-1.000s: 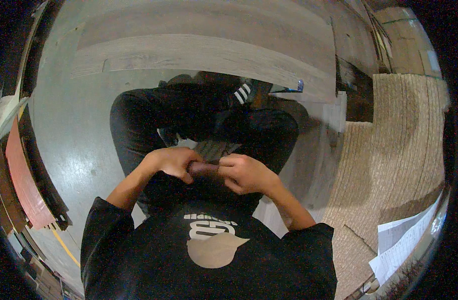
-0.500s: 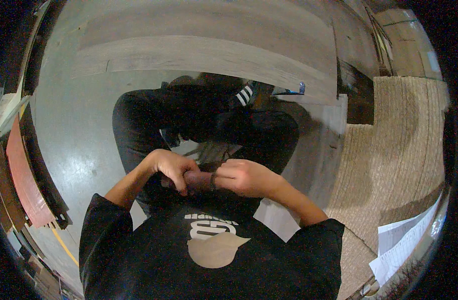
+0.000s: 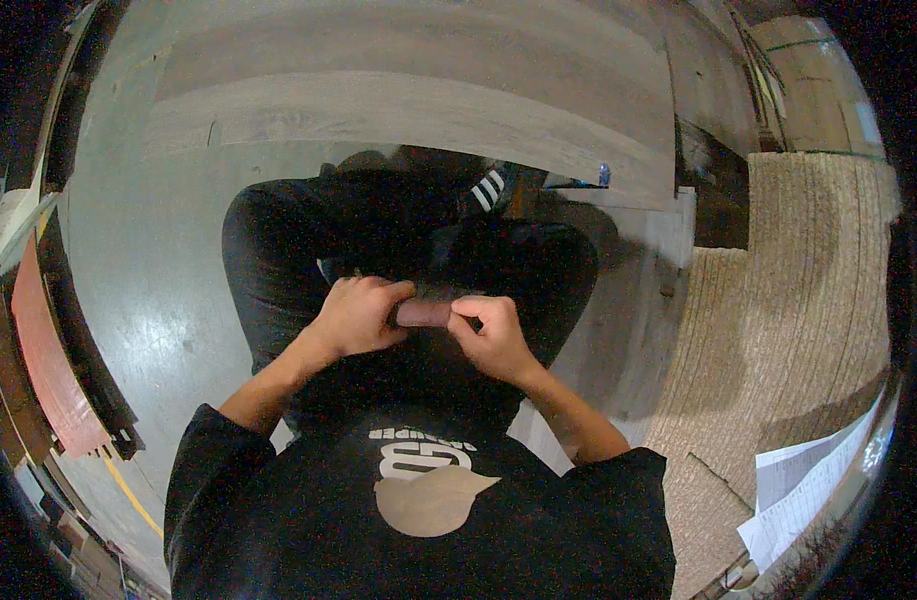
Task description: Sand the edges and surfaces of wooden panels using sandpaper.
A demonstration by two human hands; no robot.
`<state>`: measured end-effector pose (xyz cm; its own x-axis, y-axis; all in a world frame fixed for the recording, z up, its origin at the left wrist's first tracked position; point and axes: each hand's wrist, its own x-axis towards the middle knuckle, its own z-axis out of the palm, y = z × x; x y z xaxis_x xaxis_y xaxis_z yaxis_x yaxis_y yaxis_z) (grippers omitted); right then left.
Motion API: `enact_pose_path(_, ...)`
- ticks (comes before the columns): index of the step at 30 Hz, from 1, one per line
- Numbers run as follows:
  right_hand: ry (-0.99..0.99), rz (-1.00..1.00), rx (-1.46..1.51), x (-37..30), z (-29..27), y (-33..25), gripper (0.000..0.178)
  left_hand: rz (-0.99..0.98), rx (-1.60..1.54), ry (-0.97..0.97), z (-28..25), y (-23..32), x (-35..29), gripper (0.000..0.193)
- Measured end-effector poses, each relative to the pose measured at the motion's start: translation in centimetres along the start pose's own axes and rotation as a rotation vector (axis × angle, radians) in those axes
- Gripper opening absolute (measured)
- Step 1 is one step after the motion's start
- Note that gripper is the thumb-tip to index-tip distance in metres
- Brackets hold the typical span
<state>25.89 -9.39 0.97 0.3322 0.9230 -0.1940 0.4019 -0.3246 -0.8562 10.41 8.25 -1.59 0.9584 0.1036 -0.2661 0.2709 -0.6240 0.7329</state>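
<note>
A short reddish-brown cylinder (image 3: 423,314) is held level over my lap, between my two hands. My left hand (image 3: 361,316) is closed round its left end, the thumb toward the middle. At the other end, the thumb and fingertips of my right hand (image 3: 490,335) pinch the cylinder's edge, with the remaining fingers curled. Only the middle stretch of the cylinder shows; my fingers cover both ends. What exactly it is, I cannot make out. Below it are my crossed legs in dark trousers (image 3: 278,235).
Long grey wood-look boards (image 3: 408,100) lie across the front. On the right stands a ridged stack of brown boards (image 3: 808,270), with white printed sheets (image 3: 808,480) at its near end. Reddish planks (image 3: 53,350) lie far left. A small blue item (image 3: 604,176) sits by the boards' edge.
Both hands have moved up and away from my body with the cylinder. My right hand has turned from fingers laid over its end to a fingertip pinch.
</note>
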Motion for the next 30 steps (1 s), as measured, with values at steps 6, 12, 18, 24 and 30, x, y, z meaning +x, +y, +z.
enact_pose_path(6, 0.024, 0.709, 0.794, -1.3, 2.9, 1.9, 0.028, 0.012, 0.250, 0.265, 2.4, -1.3, 0.7, 0.026)
enact_pose_path(12, -0.089, 0.436, 0.393, -1.7, 2.3, 2.4, 0.032, -0.153, 0.078, -0.153, 0.8, -1.5, 1.3, 0.028)
enact_pose_path(18, -0.102, 0.316, 0.344, -1.3, 0.9, 1.5, 0.036, -0.082, -0.071, -0.264, 0.7, -2.1, 1.9, 0.035)
enact_pose_path(24, -0.114, 0.344, 0.350, -1.8, 0.8, 1.9, 0.034, -0.074, -0.120, -0.319, 0.9, -1.8, 2.2, 0.035)
enact_pose_path(30, -0.113, 0.184, 0.404, -2.3, 0.2, 1.5, 0.030, -0.024, -0.166, -0.354, 1.3, -1.9, 2.0, 0.035)
